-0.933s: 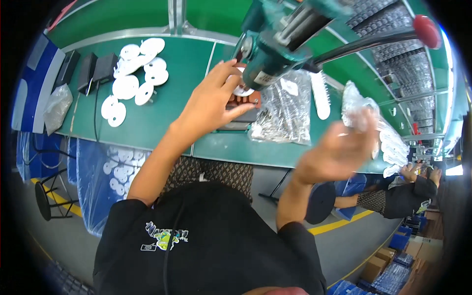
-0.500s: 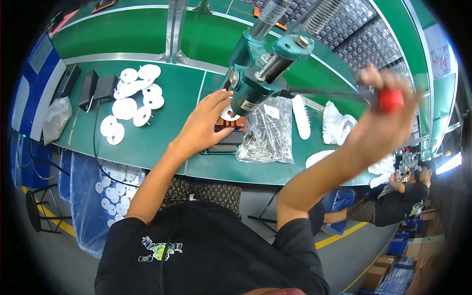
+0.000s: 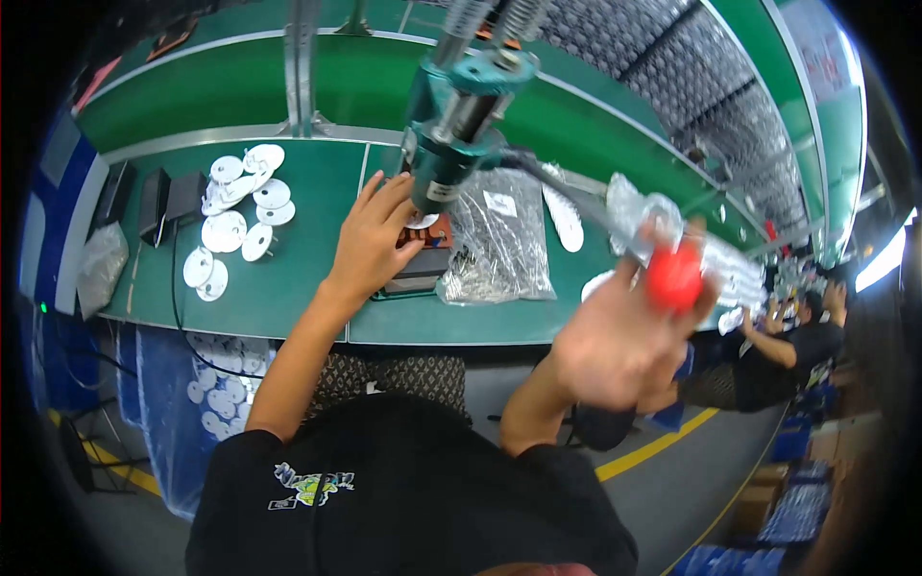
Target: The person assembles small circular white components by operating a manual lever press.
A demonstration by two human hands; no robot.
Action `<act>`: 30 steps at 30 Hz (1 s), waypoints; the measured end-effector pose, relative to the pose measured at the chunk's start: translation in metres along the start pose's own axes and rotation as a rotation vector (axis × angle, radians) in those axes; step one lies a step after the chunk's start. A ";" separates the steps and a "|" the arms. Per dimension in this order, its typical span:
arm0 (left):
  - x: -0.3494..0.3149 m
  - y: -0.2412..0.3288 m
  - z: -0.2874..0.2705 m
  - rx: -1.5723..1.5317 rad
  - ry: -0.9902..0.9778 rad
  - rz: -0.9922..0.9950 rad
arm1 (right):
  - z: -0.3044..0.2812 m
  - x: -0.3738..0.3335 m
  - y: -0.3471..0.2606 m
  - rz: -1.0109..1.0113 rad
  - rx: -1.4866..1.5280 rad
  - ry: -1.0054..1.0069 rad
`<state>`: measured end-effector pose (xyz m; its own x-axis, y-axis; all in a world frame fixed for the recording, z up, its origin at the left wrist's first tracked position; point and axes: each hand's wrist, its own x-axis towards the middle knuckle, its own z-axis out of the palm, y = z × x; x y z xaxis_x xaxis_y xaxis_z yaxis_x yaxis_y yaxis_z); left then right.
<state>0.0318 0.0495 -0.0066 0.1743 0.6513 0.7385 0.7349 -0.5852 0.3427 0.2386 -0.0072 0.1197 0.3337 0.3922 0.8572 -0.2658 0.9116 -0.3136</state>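
A green arbor press (image 3: 448,161) stands on the bench in front of me. Under its ram a white disc (image 3: 423,222) sits on an orange-brown fixture (image 3: 439,234), mostly covered by the press and my fingers. My left hand (image 3: 365,245) holds the disc at its left side, with the thumb nearer to me and the fingers beyond. My right hand (image 3: 610,346), blurred, is closed around the red knob (image 3: 674,276) at the end of the press lever (image 3: 562,187). The lever slants down from the press toward me.
White discs with pins (image 3: 226,232) lie on the left of the green bench (image 3: 317,288). A clear bag of small metal parts (image 3: 499,240) rests right of the fixture. A blue-lined bin (image 3: 168,403) of discs stands below left. Another person (image 3: 783,350) works at far right.
My right hand has swung the red knob down and toward me. My left hand stays at the disc. The whole view has shifted slightly.
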 end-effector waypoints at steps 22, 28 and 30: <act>-0.094 0.040 -0.037 -0.832 -0.246 -0.583 | -0.151 -0.066 0.074 0.473 -0.946 0.204; -0.107 0.024 -0.052 -0.749 -0.143 -0.754 | -0.238 -0.026 0.128 0.678 -1.442 -0.183; -0.113 0.020 -0.057 -0.706 -0.142 -0.743 | -0.243 -0.026 0.137 0.715 -1.488 -0.247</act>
<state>-0.0109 -0.0632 -0.0500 -0.0570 0.9883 0.1415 0.1450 -0.1320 0.9806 0.4135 0.1376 -0.0454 0.3526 0.8579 0.3737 0.7913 -0.0602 -0.6085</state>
